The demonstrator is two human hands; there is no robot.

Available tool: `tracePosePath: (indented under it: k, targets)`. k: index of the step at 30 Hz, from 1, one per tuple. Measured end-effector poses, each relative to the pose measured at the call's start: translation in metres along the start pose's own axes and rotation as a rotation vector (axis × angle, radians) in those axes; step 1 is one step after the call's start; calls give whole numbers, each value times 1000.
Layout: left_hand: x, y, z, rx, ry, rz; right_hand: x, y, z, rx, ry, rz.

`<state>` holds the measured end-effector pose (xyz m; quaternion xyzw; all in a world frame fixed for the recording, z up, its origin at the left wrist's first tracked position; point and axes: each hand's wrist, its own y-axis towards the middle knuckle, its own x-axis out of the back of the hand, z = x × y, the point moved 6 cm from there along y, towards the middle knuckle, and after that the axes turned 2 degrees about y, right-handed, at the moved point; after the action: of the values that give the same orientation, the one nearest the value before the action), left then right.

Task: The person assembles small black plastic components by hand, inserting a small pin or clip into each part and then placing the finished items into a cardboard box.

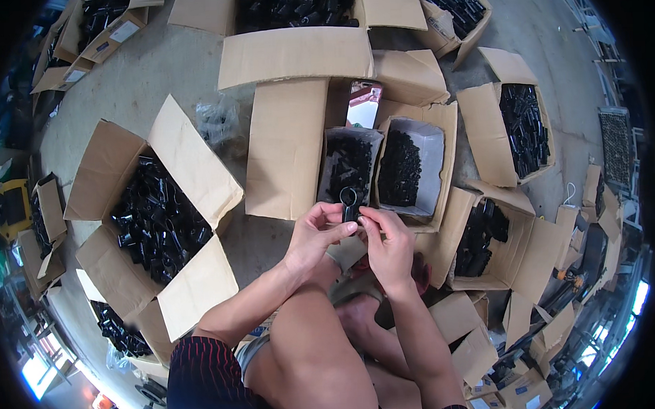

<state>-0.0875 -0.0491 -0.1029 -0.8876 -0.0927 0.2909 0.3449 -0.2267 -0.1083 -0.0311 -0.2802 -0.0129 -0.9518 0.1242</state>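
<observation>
In front of me my left hand is closed on a small black part with a round ring, the ring end pointing away from me. My right hand pinches at the near right side of the same part; whether a smaller piece is between those fingertips is hidden. Just beyond my hands stand a left grey tray of small black pieces and a right grey tray of finer black pieces. Both trays sit in an open cardboard box.
A phone-like device leans behind the trays. Open boxes of black parts stand around: a large left one, a far one, a right one and a near right one. Clear plastic wrap lies on the floor.
</observation>
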Motion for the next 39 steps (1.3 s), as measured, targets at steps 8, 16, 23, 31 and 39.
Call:
tracePosePath:
  k: [8, 16, 23, 31, 39]
  targets:
    - [3, 0, -1, -21, -67, -3, -8, -3, -9, -60, 67, -54]
    - [6, -2, -2, 2, -75, -11, -13, -5, -11, -117, 129, -46]
    - [4, -1, 0, 9, -90, 1, -10, -6, 0, 86, -78, -65]
    - [8, 0, 5, 69, -105, 12, -11, -5, 4, 100, -75, -39]
    - [4, 0, 3, -34, -102, 7, -12, -2, 0, 91, -153, -5]
